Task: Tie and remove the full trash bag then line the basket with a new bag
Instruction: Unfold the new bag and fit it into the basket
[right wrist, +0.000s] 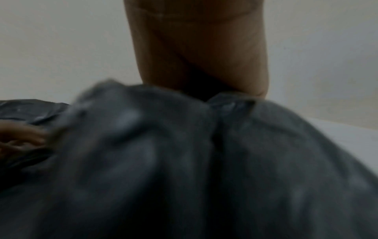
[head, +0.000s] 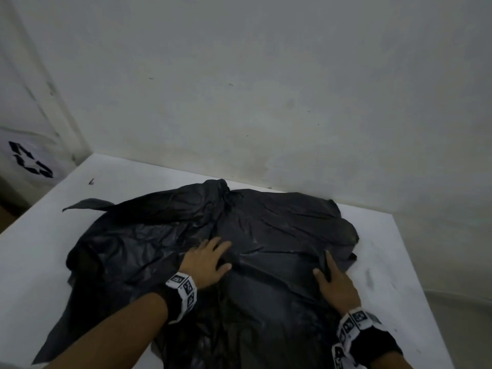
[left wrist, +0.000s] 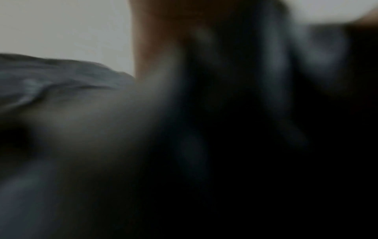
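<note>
A black trash bag (head: 266,230) lies spread out and crumpled on the white table (head: 133,171), with a knotted bunch at its far edge. My left hand (head: 213,255) presses flat on the middle of the bag, fingers straight and spread. My right hand (head: 323,263) is on the bag's right part and pinches a raised fold of plastic between thumb and forefinger. The left wrist view is dark and blurred, showing only the bag (left wrist: 61,90). In the right wrist view the bag (right wrist: 184,153) bunches up against my palm. No basket is in view.
A pale wall stands right behind the table. A white bag with a black recycling symbol (head: 29,161) sits off the table's left side. The table's right edge (head: 415,275) drops to the floor.
</note>
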Tool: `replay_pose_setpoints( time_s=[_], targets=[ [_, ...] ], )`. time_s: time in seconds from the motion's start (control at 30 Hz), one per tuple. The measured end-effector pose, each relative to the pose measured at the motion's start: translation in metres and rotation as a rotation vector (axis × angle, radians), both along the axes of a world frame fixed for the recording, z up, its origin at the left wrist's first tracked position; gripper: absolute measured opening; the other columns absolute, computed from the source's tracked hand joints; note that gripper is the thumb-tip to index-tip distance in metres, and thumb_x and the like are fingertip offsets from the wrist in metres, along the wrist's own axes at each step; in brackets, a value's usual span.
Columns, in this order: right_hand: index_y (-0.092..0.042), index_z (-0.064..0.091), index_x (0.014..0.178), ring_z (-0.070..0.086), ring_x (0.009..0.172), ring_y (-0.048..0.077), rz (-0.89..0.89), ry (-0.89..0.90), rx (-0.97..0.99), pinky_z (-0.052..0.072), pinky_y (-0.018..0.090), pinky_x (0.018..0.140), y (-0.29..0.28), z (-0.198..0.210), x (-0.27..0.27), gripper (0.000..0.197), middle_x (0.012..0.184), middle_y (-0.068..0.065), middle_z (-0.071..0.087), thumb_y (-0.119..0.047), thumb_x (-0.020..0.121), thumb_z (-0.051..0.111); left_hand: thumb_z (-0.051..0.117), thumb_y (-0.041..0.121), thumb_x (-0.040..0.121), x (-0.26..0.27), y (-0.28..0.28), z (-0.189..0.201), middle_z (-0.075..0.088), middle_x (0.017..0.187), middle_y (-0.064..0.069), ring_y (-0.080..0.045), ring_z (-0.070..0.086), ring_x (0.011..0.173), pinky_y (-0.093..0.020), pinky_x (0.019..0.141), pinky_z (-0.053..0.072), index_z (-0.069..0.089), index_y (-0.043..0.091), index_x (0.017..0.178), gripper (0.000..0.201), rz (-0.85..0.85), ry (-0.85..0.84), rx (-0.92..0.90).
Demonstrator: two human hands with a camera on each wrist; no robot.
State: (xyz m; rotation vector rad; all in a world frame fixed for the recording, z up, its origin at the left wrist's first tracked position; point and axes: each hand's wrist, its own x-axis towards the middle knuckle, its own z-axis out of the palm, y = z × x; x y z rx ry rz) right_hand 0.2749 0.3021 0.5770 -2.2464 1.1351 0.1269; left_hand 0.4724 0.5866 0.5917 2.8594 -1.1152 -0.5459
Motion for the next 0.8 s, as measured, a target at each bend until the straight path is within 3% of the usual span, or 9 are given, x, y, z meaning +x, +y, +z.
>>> replay_pose_setpoints(
  time_s=[0.13, 0.23, 0.33, 0.43, 0.53, 0.63, 0.67, 0.73, 0.8],
  targets=[
    [-0.013, 0.008, 0.155, 0.044, 0.132, 0.040, -0.198, 0.137, 0.069, 0.036, 0.042, 0.109, -0.025, -0.009, -0.029, 0.074, 0.152, 0.020, 0.036, -0.037, 0.098, 0.049, 0.009, 0.078, 0.086, 0.002, 0.012, -0.014, 0.005, 0.162, 0.006, -0.041, 0.008, 0.145, -0.062, 0.114, 0.005, 0.009, 0.039, 0.152, 0.077, 0.209, 0.131, 0.353],
    [-0.007, 0.016, 0.153, 0.044, 0.132, 0.041, -0.222, 0.169, 0.075, 0.035, 0.043, 0.109, -0.037, -0.014, -0.045, 0.074, 0.150, 0.021, 0.040, -0.040, 0.097, 0.051, 0.011, 0.081, 0.083, 0.011, 0.010, -0.005, 0.019, 0.160, -0.001, -0.042, 0.018, 0.143, -0.060, 0.114, 0.010, 0.020, 0.035, 0.151, 0.083, 0.267, 0.119, 0.355],
    [-0.009, 0.024, 0.152, 0.042, 0.134, 0.038, -0.165, 0.015, 0.116, 0.033, 0.041, 0.111, -0.023, 0.013, -0.028, 0.072, 0.150, 0.017, 0.041, -0.045, 0.095, 0.050, 0.020, 0.082, 0.081, 0.011, -0.011, 0.017, 0.044, 0.147, -0.006, -0.033, 0.043, 0.131, -0.045, 0.108, 0.033, 0.044, 0.028, 0.141, 0.084, 0.221, 0.109, 0.222],
    [-0.005, 0.036, 0.146, 0.043, 0.135, 0.033, -0.166, -0.230, 0.185, 0.033, 0.035, 0.108, -0.006, 0.050, -0.002, 0.063, 0.148, 0.015, 0.043, -0.043, 0.097, 0.047, 0.023, 0.081, 0.082, 0.002, -0.044, 0.044, 0.057, 0.131, -0.006, -0.029, 0.054, 0.119, -0.037, 0.095, 0.042, 0.059, 0.027, 0.123, 0.077, 0.158, 0.147, 0.037],
    [-0.009, 0.047, 0.139, 0.048, 0.130, 0.029, -0.176, -0.401, 0.258, 0.035, 0.028, 0.100, 0.020, 0.091, 0.022, 0.058, 0.141, 0.012, 0.050, -0.049, 0.099, 0.037, 0.027, 0.072, 0.090, -0.015, -0.080, 0.072, 0.065, 0.114, -0.008, -0.028, 0.061, 0.106, -0.035, 0.090, 0.047, 0.062, 0.017, 0.098, 0.066, 0.042, 0.387, -0.207],
    [-0.022, 0.060, 0.117, 0.059, 0.112, 0.022, -0.228, -0.560, 0.441, 0.043, 0.031, 0.101, 0.041, 0.119, 0.042, 0.049, 0.121, 0.004, 0.063, -0.055, 0.099, 0.030, 0.032, 0.060, 0.096, -0.040, -0.111, 0.099, 0.067, 0.116, -0.008, -0.025, 0.067, 0.091, -0.034, 0.086, 0.051, 0.061, 0.015, 0.120, 0.059, 0.084, 0.814, -0.439],
    [-0.022, 0.062, 0.109, 0.062, 0.104, 0.020, -0.246, -0.605, 0.502, 0.046, 0.032, 0.096, 0.048, 0.127, 0.047, 0.044, 0.112, 0.003, 0.066, -0.052, 0.100, 0.030, 0.034, 0.058, 0.096, -0.048, -0.119, 0.105, 0.068, 0.115, -0.009, -0.025, 0.067, 0.089, -0.035, 0.084, 0.052, 0.062, 0.013, 0.118, 0.058, 0.088, 0.848, -0.499],
    [-0.014, 0.066, 0.100, 0.066, 0.097, 0.024, -0.208, -0.687, 0.497, 0.051, 0.031, 0.087, 0.057, 0.138, 0.056, 0.039, 0.101, 0.010, 0.069, -0.039, 0.103, 0.036, 0.041, 0.056, 0.096, -0.055, -0.129, 0.111, 0.070, 0.103, -0.010, -0.024, 0.067, 0.090, -0.034, 0.080, 0.052, 0.066, 0.007, 0.103, 0.055, 0.024, 0.706, -0.621],
    [-0.009, 0.065, 0.114, 0.064, 0.105, 0.024, -0.139, -0.755, 0.398, 0.049, 0.029, 0.091, 0.059, 0.143, 0.061, 0.030, 0.111, 0.011, 0.068, -0.024, 0.103, 0.041, 0.050, 0.049, 0.095, -0.053, -0.131, 0.113, 0.069, 0.090, -0.005, -0.018, 0.064, 0.083, -0.029, 0.070, 0.047, 0.065, 0.010, 0.093, 0.042, -0.026, 0.529, -0.740]
  ],
)
